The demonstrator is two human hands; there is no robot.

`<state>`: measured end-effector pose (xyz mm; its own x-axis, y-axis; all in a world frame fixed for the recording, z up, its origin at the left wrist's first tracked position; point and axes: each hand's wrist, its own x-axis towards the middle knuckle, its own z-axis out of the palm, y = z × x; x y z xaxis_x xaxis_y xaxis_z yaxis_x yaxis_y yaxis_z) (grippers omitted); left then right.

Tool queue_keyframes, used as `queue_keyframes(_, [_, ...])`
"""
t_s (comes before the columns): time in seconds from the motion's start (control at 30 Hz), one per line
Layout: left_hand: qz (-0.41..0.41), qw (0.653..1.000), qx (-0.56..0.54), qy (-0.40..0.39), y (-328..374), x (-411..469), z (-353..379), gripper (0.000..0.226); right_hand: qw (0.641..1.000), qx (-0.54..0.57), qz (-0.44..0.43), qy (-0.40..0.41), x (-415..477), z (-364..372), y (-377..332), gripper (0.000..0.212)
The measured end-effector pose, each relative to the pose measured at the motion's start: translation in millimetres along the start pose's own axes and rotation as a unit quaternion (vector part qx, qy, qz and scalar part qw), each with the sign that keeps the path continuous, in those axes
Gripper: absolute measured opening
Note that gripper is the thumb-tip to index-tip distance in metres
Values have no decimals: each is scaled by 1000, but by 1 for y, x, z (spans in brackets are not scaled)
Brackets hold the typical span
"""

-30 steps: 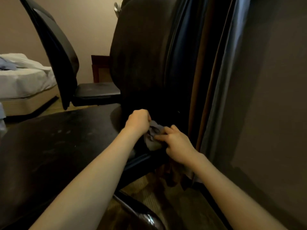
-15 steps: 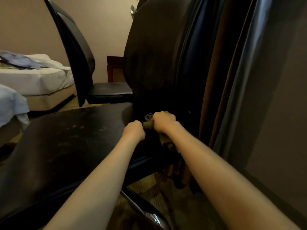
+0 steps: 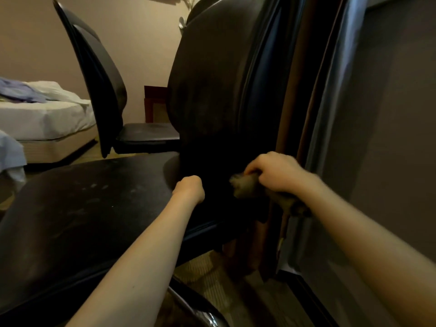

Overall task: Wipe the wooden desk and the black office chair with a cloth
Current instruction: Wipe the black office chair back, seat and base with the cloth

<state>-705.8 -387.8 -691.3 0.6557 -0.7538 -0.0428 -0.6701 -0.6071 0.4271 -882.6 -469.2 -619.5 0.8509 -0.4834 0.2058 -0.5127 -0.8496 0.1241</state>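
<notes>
The black office chair fills the middle of the view: its dusty seat (image 3: 82,213) spreads to the left and its tall backrest (image 3: 212,79) rises straight ahead. My right hand (image 3: 276,173) grips a bunched grey cloth (image 3: 245,185) at the low right part of the backrest. My left hand (image 3: 190,188) is curled into a fist at the joint of seat and backrest; I cannot see whether it holds anything. The wooden desk is out of view.
A second black chair (image 3: 101,90) stands behind on the left. A bed with white sheets (image 3: 42,116) lies at far left. Dark curtains (image 3: 318,102) hang close on the right, next to a wall (image 3: 396,138). A chrome chair-base leg (image 3: 203,312) shows at the bottom.
My hands were together on the cloth at the seat joint. Now my right hand has carried the cloth off to the right, and my left hand stays behind without it.
</notes>
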Motion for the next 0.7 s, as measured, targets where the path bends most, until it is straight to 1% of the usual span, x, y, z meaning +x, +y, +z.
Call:
queue_keyframes(0.03, [-2, 1000, -1, 1, 3, 0, -1, 20, 999, 10, -1, 46, 3, 13, -8, 51])
queue_keyframes(0.07, [-3, 1000, 3, 4, 6, 0, -2, 14, 997, 10, -3, 76, 7, 28, -15, 55])
queue_keyframes(0.1, [0, 1000, 8, 9, 8, -1, -3, 10, 996, -2, -4, 85, 10, 43, -22, 57])
queue_keyframes(0.13, [2, 1000, 11, 9, 8, -2, -3, 15, 997, -16, 1, 77, 14, 58, -29, 57])
queue_keyframes(0.2, [8, 1000, 24, -7, 6, -3, -3, 26, 998, -41, 24, 48, 23, 76, -43, 46])
queue_keyframes(0.27, [15, 999, 39, -17, 1, -6, -1, 32, 997, -58, 38, 15, 32, 73, -52, 36])
queue_keyframes(0.33, [24, 999, 39, -9, -3, -7, -2, 36, 998, -45, 24, -22, 39, 63, -46, 33])
queue_keyframes(0.4, [31, 999, 36, -4, -6, -8, -2, 36, 999, -6, -29, -44, 31, 57, -26, 36])
queue_keyframes(0.47, [34, 998, 49, 2, -5, -10, -2, 32, 994, 58, -75, -54, 14, 59, 2, 51])
queue_keyframes(0.53, [31, 997, 74, 7, 1, -10, 0, 27, 986, 121, -95, -56, -7, 65, 30, 61])
queue_keyframes(0.57, [32, 995, 90, 7, 5, -10, 0, 24, 986, 125, -104, -35, -16, 68, 41, 62])
queue_keyframes(0.6, [34, 994, 106, 6, 10, -10, 0, 23, 986, 117, -114, 18, -24, 67, 51, 61])
queue_keyframes(0.63, [35, 992, 118, 5, 14, -11, -3, 21, 979, 118, -129, 100, -27, 64, 57, 58])
queue_keyframes(0.67, [37, 992, 124, 4, 18, -11, -4, 21, 963, 130, -137, 193, -29, 61, 61, 55])
queue_keyframes(0.7, [39, 991, 125, 6, 22, -11, -6, 21, 938, 148, -130, 287, -29, 58, 62, 51])
